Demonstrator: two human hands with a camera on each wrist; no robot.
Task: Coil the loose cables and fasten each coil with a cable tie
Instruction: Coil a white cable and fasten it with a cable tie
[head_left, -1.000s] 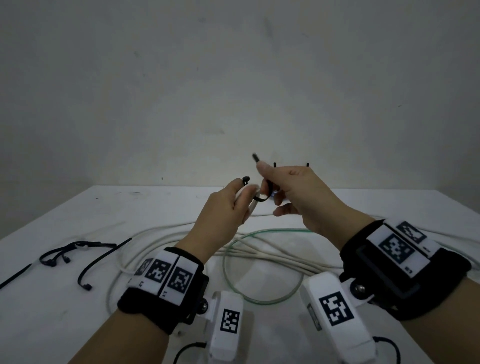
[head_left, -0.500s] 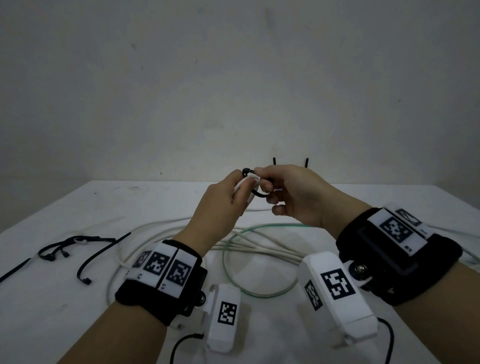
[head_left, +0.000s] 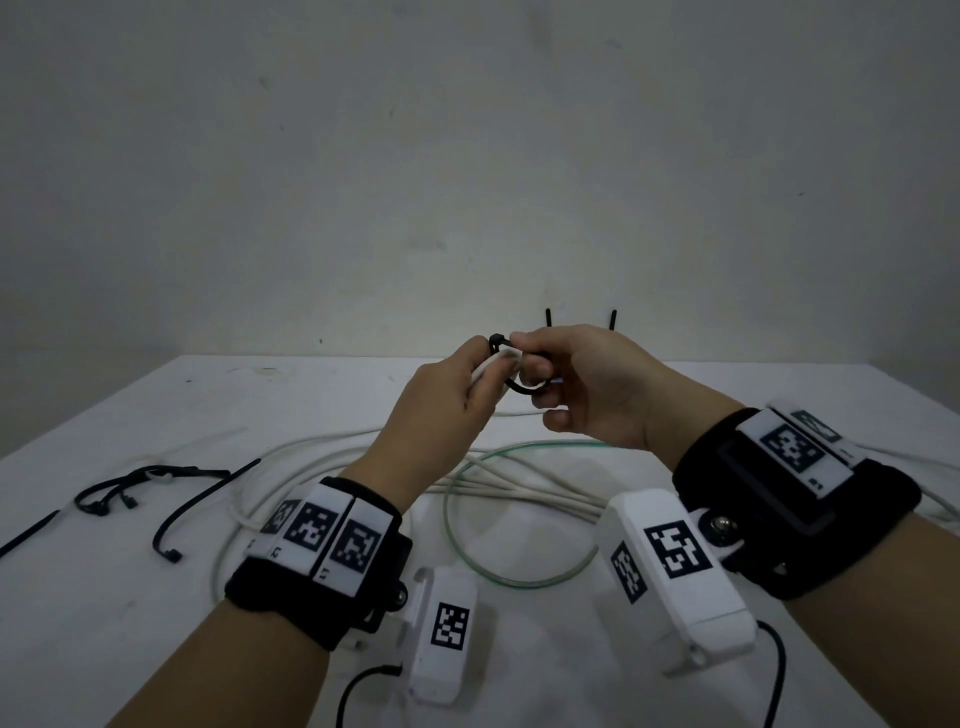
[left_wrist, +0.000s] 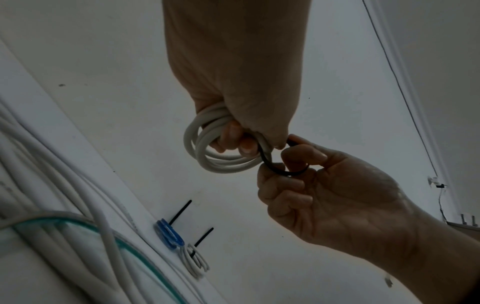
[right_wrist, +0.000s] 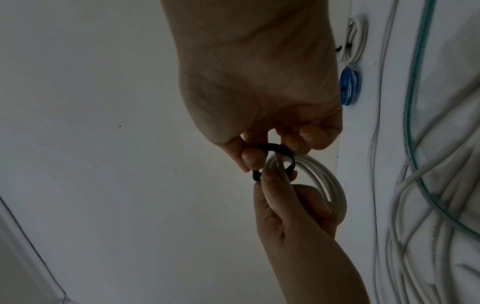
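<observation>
The left hand (left_wrist: 233, 98) holds a small white cable coil (left_wrist: 218, 152) above the bench (head_left: 156, 597), its fingers curled through and around the loops, so this grip is closed on the coil. The right hand (left_wrist: 332, 197) meets it from the right side and pinches a black cable tie (right_wrist: 275, 150) between thumb and fingers; the tie makes a loose ring around one side of the coil, with its small head just beside the left thumb. Below both grips, loose white cables (head_left: 322, 457) and a green cable (head_left: 519, 577) lie spread on the bench. Far to the left of the grips lie spare black ties (head_left: 171, 525). Behind the right grip, near the wall, a blue coil (left_wrist: 168, 236) and a white coil (left_wrist: 196, 263) lie with ties on them.
</observation>
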